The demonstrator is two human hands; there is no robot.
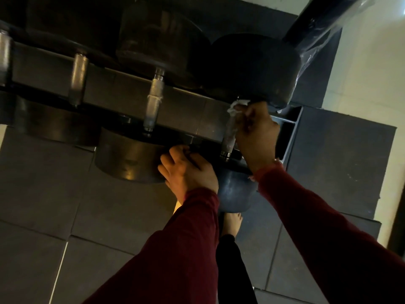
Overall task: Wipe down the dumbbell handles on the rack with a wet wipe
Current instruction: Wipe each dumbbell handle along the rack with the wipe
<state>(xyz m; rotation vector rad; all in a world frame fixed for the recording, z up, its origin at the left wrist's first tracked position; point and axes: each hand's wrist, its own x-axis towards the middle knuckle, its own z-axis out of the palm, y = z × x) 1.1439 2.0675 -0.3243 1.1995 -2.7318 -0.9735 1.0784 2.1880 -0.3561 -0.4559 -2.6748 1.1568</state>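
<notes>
The floor [54, 216] of dark square mats fills the lower half of the view, with a pale wall strip at 3 o'clock. Across the top, from 9 o'clock toward 3 o'clock, runs the rack [122, 88], a grey metal shelf carrying dumbbells whose dark round heads sit at its far and near edges. The person's two arms in dark red sleeves [175, 249] rise from 6 o'clock toward the rack.

The rightmost dumbbell [258, 69] lies at about 1 o'clock from the centre; its near head [236, 194], bluish and dull, hangs off the rack edge between the two hands. The left hand [188, 170] rests on that near end, just beside the neighbouring dumbbell head [129, 156] at its 9 o'clock; its fingers curl loosely over the edge, and whether they grip anything cannot be told. The right hand [256, 130] is clenched around the wet wipe [235, 109], a crumpled white piece pressed against the upper part of the handle [229, 139]. The knurled metal of the handle shows below the wipe.

The next handle [154, 99], toward 10 o'clock, carries a thin white shred around its middle. A bare foot [232, 223] shows on the floor at 6 o'clock.
</notes>
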